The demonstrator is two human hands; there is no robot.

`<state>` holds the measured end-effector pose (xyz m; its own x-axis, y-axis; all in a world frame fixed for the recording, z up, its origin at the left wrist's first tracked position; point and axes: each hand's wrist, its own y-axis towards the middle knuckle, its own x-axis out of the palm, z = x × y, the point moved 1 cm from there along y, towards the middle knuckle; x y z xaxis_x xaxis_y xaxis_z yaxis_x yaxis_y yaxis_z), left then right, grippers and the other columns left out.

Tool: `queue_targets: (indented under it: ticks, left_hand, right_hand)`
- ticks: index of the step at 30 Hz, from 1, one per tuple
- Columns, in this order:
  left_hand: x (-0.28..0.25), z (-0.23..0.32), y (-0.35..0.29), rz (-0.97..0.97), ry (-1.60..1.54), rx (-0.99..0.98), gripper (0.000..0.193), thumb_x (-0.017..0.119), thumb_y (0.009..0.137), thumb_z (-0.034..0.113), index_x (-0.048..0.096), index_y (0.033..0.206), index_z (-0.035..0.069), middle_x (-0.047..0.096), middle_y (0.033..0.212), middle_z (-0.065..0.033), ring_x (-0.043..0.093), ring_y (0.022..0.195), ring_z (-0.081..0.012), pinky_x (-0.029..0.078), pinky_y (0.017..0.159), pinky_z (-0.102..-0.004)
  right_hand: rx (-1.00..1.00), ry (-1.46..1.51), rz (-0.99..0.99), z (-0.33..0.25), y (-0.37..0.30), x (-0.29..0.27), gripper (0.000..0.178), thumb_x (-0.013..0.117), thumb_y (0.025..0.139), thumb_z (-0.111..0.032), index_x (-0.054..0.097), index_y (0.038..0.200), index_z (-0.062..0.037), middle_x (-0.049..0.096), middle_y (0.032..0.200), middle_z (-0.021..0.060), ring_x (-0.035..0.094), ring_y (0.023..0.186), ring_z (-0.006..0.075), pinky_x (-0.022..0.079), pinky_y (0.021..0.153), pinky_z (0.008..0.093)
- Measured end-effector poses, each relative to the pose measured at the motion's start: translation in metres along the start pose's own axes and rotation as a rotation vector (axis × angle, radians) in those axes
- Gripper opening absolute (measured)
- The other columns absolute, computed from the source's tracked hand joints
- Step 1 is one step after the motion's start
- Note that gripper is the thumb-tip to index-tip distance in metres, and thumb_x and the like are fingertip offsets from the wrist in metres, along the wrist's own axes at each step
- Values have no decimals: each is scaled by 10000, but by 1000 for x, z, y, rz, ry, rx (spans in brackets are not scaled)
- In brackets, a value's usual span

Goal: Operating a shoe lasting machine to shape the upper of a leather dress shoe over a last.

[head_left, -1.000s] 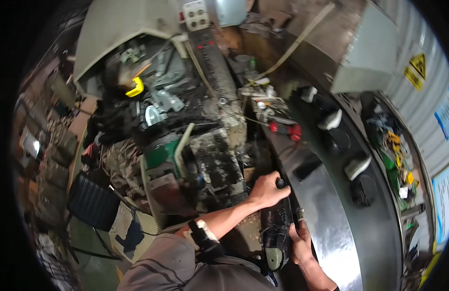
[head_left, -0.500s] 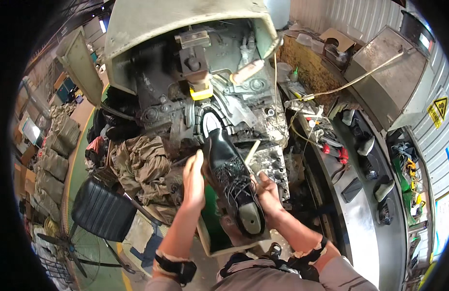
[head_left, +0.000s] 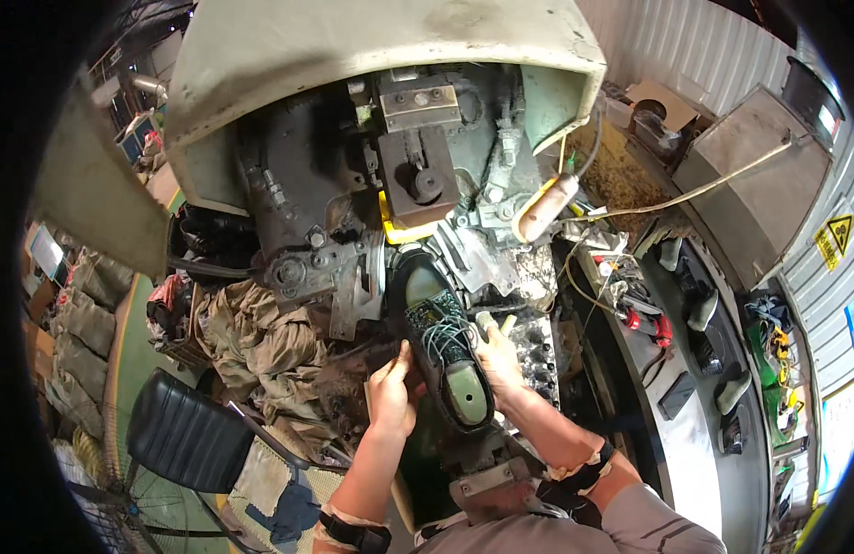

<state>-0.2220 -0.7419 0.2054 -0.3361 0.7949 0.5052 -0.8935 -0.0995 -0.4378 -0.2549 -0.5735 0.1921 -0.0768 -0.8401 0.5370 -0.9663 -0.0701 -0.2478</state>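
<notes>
A black lace-up shoe point(head_left: 443, 325) on a pale green last point(head_left: 467, 395) lies lengthwise in front of me. Its toe sits in the curved metal jaws of a machine, beneath a dark block point(head_left: 418, 180) with a yellow part point(head_left: 408, 231). My right hand point(head_left: 499, 362) is closed along the shoe's right side near the laces, close to a pale knob point(head_left: 485, 320). On the opposite side, my left hand point(head_left: 390, 392) has curled fingers, the thumb pointing up beside the shoe's edge. What lies inside the left fingers is hidden.
The pale machine hood point(head_left: 372, 37) arches overhead. A hanging cylindrical handle point(head_left: 547, 210) is at the right of the jaws. Several shoes rest on the curved rack point(head_left: 690, 462) further right. Crumpled brown cloth point(head_left: 256, 332) and a black chair point(head_left: 187, 429) are at left.
The shoe has moved forward and its toe is now deeper in the jaws, under the block. Both hands have followed; the left fingers have curled. The view has moved closer to the machine.
</notes>
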Motion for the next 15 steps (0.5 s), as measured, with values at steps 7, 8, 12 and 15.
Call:
queue_targets:
  ticks: [7,8,12,15]
  left_hand:
    - [4,5,24,81,-87,-8,209,621,997,248,666,875,84,640,809,17,565,697,-116,441,649,-272]
    - [10,6,23,82,-89,-12,209,621,997,248,666,875,84,640,809,17,565,697,-116,441,649,-272]
    - [0,-24,31,164,74,296,232,616,1007,231,670,853,66,602,808,58,480,716,-46,404,677,-231]
    - [-9,-53,53,251,120,437,281,633,999,240,600,768,82,533,739,81,417,693,-33,358,631,-222]
  right_hand:
    - [-74,-135,171,-1,23,13,455,640,971,-260,482,1324,-20,503,1213,139,448,1151,151,341,1094,337]
    - [-72,-139,173,-6,24,14,455,640,971,-260,482,1324,-20,503,1213,139,448,1151,151,341,1094,337]
    - [102,76,110,0,24,4,568,700,931,-160,439,1407,6,539,1269,74,562,1031,111,488,862,240]
    - [-36,61,27,9,33,-1,480,637,992,-209,412,1363,-3,601,951,9,540,849,66,478,773,225]
